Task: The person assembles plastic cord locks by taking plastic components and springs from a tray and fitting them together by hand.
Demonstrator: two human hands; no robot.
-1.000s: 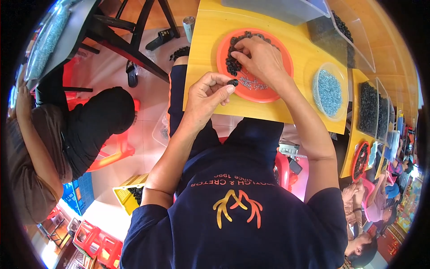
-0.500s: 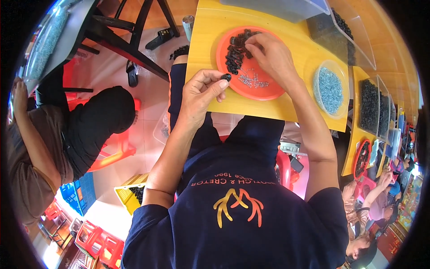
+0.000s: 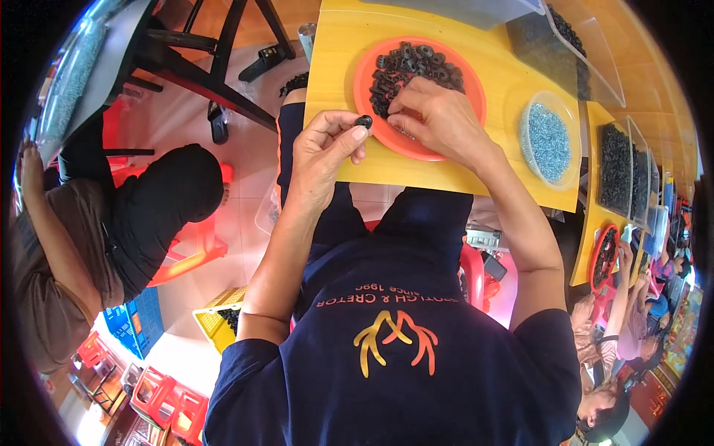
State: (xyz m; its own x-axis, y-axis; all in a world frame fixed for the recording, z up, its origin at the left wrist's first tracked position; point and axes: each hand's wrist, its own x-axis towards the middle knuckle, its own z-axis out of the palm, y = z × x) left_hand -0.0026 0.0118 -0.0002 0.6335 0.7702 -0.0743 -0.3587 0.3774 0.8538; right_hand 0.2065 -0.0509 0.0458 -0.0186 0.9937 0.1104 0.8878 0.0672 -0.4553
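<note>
Fingertips [image 3: 360, 134] of the left hand [image 3: 323, 152] pinch one small black ring [image 3: 364, 121], held up just off the left rim of the orange plate [image 3: 476, 82], a little above centre of the frame. Right hand [image 3: 439, 119] is down on that plate, fingers curled and closed among the pieces at the near edge of the heap of black rings [image 3: 416, 67]; whether it has gripped anything I cannot tell, the fingertips are hidden.

By the look of it, this is the picking and pairing step: one ring is ready in the left, the right is fetching its partner. The next move calls for a clean single pick and a steady meeting of the two hands, since the pieces are tiny.

Containers now. Right of the plate on the yellow table [image 3: 335, 67], a clear round bowl [image 3: 549, 141] holds small bluish-silver bits. Further right, clear trays [image 3: 617, 167] hold dark pieces. A second orange plate [image 3: 604, 256] sits at the right edge.
</note>
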